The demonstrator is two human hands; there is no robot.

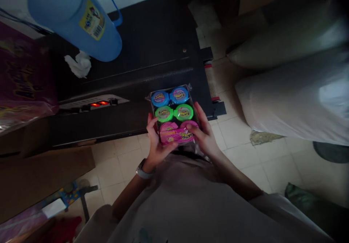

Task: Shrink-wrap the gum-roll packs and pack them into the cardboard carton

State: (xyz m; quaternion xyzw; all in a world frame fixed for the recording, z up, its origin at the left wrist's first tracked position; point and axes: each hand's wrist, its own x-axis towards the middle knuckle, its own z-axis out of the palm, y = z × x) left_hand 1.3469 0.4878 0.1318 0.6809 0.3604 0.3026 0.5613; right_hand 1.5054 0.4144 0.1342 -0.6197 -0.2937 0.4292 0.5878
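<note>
Head view shows the left hand [156, 143] and the right hand [205, 136] gripping opposite sides of a clear-wrapped pack [173, 113], fingers curled round its edges and the right thumb lying over its pink end. The pack sits between both palms, with two blue round cases farthest from the hands, two green ones next and pink ones nearest. A watch [144, 170] circles the left wrist. Beyond the hands lies a black panel [155, 39]; left of the left hand, red-lit switches [99, 104] glow, and farther out stand a blue pitcher [100, 39] and crumpled tissue [80, 65]. Well right of the right hand rests a pale sack [294, 94].
</note>
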